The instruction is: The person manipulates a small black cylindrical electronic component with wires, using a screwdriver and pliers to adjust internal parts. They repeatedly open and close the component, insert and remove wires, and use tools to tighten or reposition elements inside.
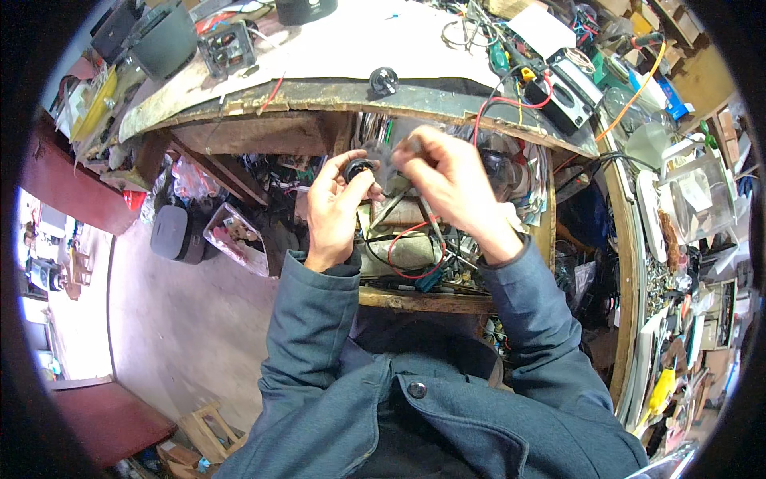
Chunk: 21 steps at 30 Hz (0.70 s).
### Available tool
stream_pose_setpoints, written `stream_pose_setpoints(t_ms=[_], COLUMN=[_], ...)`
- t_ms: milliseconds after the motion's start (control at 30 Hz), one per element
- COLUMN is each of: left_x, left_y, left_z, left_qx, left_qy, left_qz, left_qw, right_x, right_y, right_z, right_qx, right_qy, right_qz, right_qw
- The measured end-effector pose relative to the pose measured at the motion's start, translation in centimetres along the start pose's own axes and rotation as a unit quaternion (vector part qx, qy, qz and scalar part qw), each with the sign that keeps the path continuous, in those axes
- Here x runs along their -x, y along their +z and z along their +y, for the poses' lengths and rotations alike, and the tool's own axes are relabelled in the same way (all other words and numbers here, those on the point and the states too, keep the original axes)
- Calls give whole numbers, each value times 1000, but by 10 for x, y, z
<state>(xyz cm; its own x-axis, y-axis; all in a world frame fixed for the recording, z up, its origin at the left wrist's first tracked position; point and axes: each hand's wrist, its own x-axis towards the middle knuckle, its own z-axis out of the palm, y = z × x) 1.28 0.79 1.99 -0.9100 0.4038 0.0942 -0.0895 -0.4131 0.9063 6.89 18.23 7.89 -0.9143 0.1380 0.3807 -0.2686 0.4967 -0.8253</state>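
Fingers and thumb of my left hand (341,195) are wrapped round a small black round part (359,169). My right hand (439,180) is closed beside it, slightly higher, fingertips pinched on something grey and too indistinct to name. Below both hands, an open drawer (431,302) holds a pale block, loose tools and wires, including a red wire (396,267). Another small black round part (383,81) rests on the bench edge above my hands.
A cluttered workbench (319,52) spans the top, bearing a silver-and-black device (576,88), cables and electronic housings. A white box of parts (236,238) and a dark case (179,233) sit under it at left. Crowded shelving (694,207) lines the right.
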Motion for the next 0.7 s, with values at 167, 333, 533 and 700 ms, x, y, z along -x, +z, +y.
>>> stream_pose_setpoints(t_ms=[167, 333, 533, 700], left_x=[0, 2, 5, 4], left_y=[1, 1, 6, 3], left_z=[1, 2, 5, 2], left_qx=[46, 27, -38, -90], left_qy=[-9, -3, -5, 0], left_qz=[-46, -70, -59, -47], left_qw=[998, 997, 998, 995], right_x=[-2, -5, -5, -6], right_y=[12, 10, 10, 8], right_z=[1, 8, 21, 20], right_qx=[1, 17, -79, -56], right_qy=[104, 132, 156, 171], right_qz=[-52, -55, -37, -33], right_qw=[993, 990, 984, 983])
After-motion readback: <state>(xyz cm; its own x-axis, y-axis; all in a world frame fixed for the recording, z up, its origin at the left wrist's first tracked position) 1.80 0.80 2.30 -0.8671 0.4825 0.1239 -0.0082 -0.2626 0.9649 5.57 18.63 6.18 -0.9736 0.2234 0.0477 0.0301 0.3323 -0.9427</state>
